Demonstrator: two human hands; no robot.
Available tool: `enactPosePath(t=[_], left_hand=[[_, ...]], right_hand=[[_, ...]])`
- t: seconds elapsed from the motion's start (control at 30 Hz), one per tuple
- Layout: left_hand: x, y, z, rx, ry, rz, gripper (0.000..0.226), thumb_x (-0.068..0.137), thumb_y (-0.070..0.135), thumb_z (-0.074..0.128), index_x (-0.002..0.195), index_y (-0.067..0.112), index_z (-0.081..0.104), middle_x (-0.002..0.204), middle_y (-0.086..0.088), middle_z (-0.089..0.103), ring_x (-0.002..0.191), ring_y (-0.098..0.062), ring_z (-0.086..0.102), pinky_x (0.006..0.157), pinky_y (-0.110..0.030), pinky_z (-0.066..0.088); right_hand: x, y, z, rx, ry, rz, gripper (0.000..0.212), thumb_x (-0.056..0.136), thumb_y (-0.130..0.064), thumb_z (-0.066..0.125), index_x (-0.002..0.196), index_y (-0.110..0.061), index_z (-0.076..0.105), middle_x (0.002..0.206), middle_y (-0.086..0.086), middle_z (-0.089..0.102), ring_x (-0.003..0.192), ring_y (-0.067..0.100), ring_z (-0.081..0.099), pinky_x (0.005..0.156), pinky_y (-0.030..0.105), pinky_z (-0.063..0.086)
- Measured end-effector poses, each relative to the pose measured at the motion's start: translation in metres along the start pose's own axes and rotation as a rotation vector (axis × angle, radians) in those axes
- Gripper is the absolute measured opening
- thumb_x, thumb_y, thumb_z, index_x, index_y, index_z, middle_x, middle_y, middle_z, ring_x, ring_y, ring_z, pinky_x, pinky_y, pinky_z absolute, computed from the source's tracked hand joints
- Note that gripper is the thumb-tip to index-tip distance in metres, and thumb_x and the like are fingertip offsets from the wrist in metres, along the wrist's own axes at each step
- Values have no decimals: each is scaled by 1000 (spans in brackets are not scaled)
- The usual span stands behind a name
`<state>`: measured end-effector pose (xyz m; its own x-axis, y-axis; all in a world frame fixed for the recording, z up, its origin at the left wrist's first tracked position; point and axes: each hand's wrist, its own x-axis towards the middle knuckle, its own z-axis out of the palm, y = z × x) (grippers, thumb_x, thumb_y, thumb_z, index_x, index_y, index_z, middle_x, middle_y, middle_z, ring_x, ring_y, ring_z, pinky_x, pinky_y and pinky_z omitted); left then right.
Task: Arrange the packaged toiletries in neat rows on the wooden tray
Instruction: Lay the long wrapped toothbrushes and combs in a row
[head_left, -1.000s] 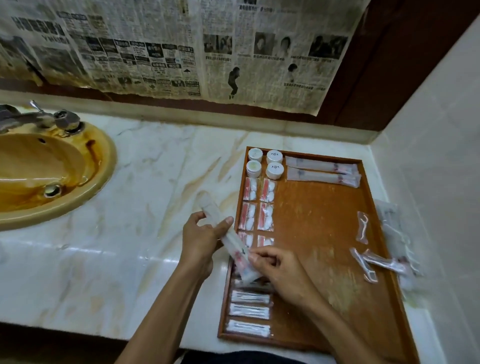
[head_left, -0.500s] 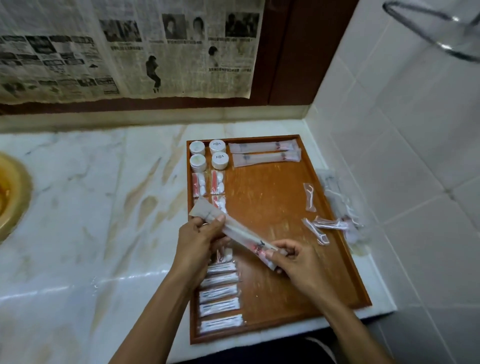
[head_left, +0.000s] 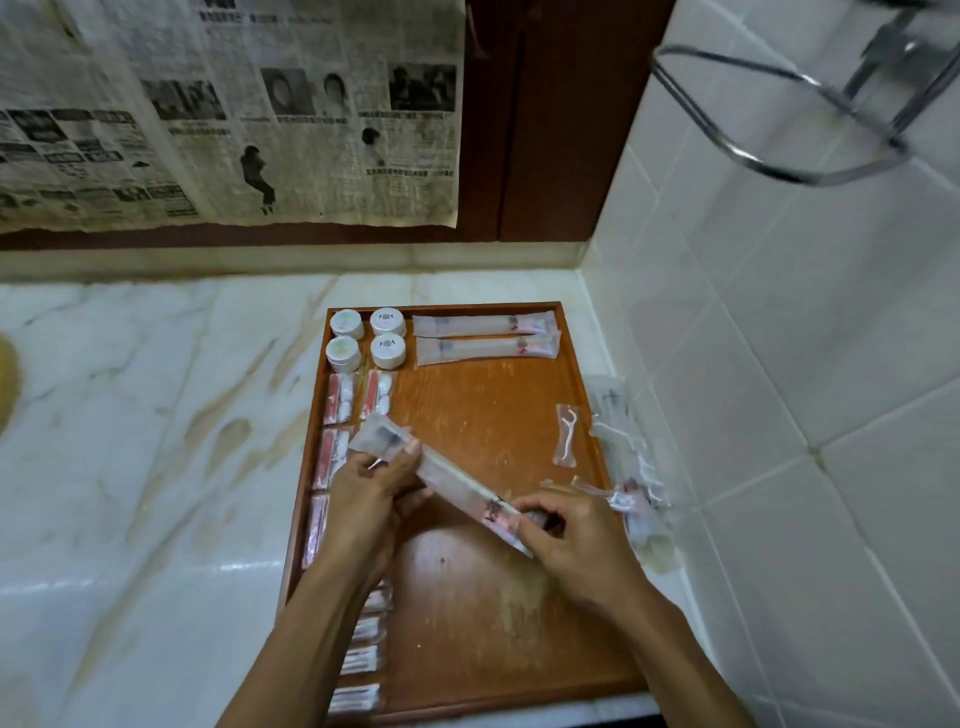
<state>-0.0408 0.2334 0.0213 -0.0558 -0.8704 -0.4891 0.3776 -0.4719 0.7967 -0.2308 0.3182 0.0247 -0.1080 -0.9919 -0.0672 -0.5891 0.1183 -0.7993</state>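
A wooden tray (head_left: 467, 597) lies on the marble counter in the corner. Both hands hold one long clear toothbrush packet (head_left: 452, 486) slantwise above the tray's middle: my left hand (head_left: 371, 488) grips its upper left end, my right hand (head_left: 571, 535) pinches its lower right end. Two like packets (head_left: 485, 336) lie side by side at the tray's far edge, beside several small white jars (head_left: 369, 336). Small red-and-white packets (head_left: 340, 400) run down the left side in rows, partly hidden by my left arm. A floss pick packet (head_left: 565, 434) lies near the right rim.
A loose heap of clear packets (head_left: 628, 467) sits on the counter between the tray's right rim and the tiled wall (head_left: 779, 364). A metal rack (head_left: 810, 119) juts from the wall at upper right. Newspaper (head_left: 234, 114) covers the back wall.
The view has swung right, away from the sink. Both hands have carried the long packet from the tray's left edge towards its middle, and turned it flatter.
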Motion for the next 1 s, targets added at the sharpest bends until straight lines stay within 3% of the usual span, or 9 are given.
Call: enactPosePath(t=[0.13,0.23,0.3,0.37,0.47,0.63,0.8,0.9,1.0], left_hand=[[1,5,8,1,-28,61,12,83,19,66,91,11,67,88,-9,69,80,-19,69,64,-28,58],[-5,8,6,22,-62,81,14,88,15,62,93,3,69,93,-16,71,86,-25,70,71,-33,60],[-7,8,4,49,-66,68,16,83,15,64,91,2,72,92,-18,71,87,-28,69,72,-33,60],[-8,7,1,79,-76,65,15,77,16,67,85,5,75,89,-18,70,85,-29,67,72,-35,60],[-8,5,-3,129,-96,43,12,77,17,68,81,8,75,84,-16,69,83,-28,65,76,-37,58],[-17,4,-14,146,-118,20,23,78,16,68,97,5,74,96,-19,69,92,-29,66,79,-37,58],[-21,11,-30,192,-126,-32,26,79,24,69,93,4,75,102,-22,69,94,-30,68,73,-34,61],[-20,12,-38,193,-129,-82,25,88,21,62,98,1,73,101,-23,67,88,-27,68,70,-30,60],[-20,14,-42,104,-96,-168,22,96,13,54,100,-3,69,93,-21,66,80,-25,67,69,-31,61]], right_hand=[[6,3,-4,99,-9,66,14,90,-20,62,85,-32,66,78,-14,63,75,3,58,62,18,43],[5,8,1,151,-47,184,14,94,-25,57,83,-26,65,77,-8,64,69,5,58,66,30,48],[6,6,4,406,-85,412,15,96,-21,55,89,-16,67,81,-1,66,66,10,61,67,35,52],[8,4,2,819,-166,686,16,97,-12,52,99,-1,64,78,10,63,62,18,61,60,35,54],[5,2,-5,1123,-272,857,25,93,-10,52,112,5,59,68,10,58,56,19,57,48,29,50],[-7,5,-3,951,-161,740,13,92,-6,58,97,5,62,75,14,57,57,20,57,51,30,52],[-16,4,-1,736,-85,643,10,91,-5,60,87,2,65,83,15,62,60,19,58,58,33,52],[-20,0,2,760,-21,619,3,88,-2,63,89,0,65,78,14,64,59,20,58,56,31,52],[-19,-3,7,849,111,590,12,85,2,65,96,-2,64,84,13,70,69,22,62,56,31,53]])
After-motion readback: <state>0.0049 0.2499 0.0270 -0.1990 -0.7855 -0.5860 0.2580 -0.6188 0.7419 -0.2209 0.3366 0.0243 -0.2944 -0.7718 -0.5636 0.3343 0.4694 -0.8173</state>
